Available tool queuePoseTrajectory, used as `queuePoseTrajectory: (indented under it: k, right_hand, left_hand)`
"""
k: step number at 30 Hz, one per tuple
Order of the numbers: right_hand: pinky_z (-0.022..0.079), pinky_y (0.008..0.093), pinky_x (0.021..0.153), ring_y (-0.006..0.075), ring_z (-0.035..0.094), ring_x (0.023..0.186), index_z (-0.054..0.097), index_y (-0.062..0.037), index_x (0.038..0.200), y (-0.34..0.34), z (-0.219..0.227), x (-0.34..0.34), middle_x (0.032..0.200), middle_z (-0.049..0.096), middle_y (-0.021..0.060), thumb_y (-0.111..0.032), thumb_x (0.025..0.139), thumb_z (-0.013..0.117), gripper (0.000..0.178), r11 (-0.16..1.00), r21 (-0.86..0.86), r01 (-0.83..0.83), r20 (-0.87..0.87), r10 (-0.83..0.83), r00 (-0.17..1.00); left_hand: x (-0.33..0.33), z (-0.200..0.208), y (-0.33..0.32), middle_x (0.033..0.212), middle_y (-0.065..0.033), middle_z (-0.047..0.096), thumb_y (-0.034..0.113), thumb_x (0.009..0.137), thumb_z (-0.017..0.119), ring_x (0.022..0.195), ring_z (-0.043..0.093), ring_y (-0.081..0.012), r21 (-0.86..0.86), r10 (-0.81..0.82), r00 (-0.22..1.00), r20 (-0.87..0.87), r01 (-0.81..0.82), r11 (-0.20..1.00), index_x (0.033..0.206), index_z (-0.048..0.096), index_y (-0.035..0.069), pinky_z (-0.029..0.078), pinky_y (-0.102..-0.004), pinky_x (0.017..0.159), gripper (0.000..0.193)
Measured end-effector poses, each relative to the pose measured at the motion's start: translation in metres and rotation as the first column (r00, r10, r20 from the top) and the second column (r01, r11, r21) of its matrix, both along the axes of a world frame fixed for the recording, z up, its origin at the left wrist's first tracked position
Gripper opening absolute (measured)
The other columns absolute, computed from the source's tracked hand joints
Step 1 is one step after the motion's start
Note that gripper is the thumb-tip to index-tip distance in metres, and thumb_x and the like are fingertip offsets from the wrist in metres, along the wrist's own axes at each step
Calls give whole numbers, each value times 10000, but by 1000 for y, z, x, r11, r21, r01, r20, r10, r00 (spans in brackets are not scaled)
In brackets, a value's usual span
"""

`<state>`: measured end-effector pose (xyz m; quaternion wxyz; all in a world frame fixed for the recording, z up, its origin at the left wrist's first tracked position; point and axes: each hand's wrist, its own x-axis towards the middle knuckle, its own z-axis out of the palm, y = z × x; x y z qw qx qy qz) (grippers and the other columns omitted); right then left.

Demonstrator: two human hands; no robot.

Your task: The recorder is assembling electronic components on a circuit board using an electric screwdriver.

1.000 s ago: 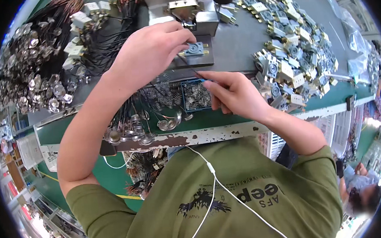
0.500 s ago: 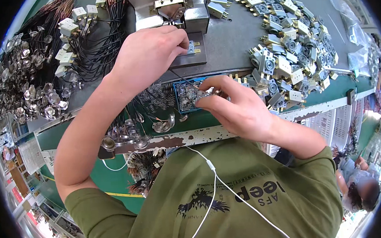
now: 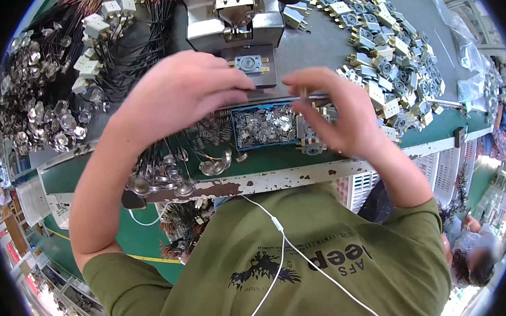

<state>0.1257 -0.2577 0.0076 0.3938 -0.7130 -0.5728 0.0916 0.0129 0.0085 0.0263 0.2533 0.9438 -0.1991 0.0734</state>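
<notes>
My left hand (image 3: 185, 95) lies knuckles-up just left of a small component (image 3: 251, 64) seated on the dark plate of a grey metal press fixture (image 3: 234, 21). Its fingertips are together and point right; what they hold, if anything, is hidden. My right hand (image 3: 338, 115) hovers over the right end of a blue tray (image 3: 265, 127) full of small shiny metal pieces. Thumb and forefinger pinch a small metal piece (image 3: 303, 92) in front of the fixture.
A heap of beige and grey components (image 3: 385, 51) covers the bench to the right. Round metal discs on wires (image 3: 35, 102) and white connectors with black leads (image 3: 100, 28) lie to the left. More discs (image 3: 167, 176) sit by the worn bench edge. Another person (image 3: 473, 251) is at lower right.
My right hand went down into the blue tray, then rose with a small metal piece pinched in it, toward the fixture. My left hand stayed near the fixture plate.
</notes>
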Motion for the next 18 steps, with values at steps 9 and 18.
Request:
queuePoseTrajectory:
  k: [9,18]
  right_hand:
    - [537,375,1058,251,664,1223,417,20,1504,26,-12,10,1326,661,207,-137,1115,472,423,995,-67,-71,-794,-10,607]
    - [528,428,1093,317,632,1278,359,47,1533,35,-11,14,1402,598,265,-219,1141,376,475,991,14,-136,-942,59,330]
  left_hand:
    - [-10,16,7,931,-109,720,139,933,646,902,691,-333,116,107,994,-11,-105,988,1117,685,73,543,-434,794,199]
    - [-9,22,8,804,-119,620,145,980,637,686,611,-251,-44,170,983,-71,-173,984,1094,702,45,494,-376,669,165]
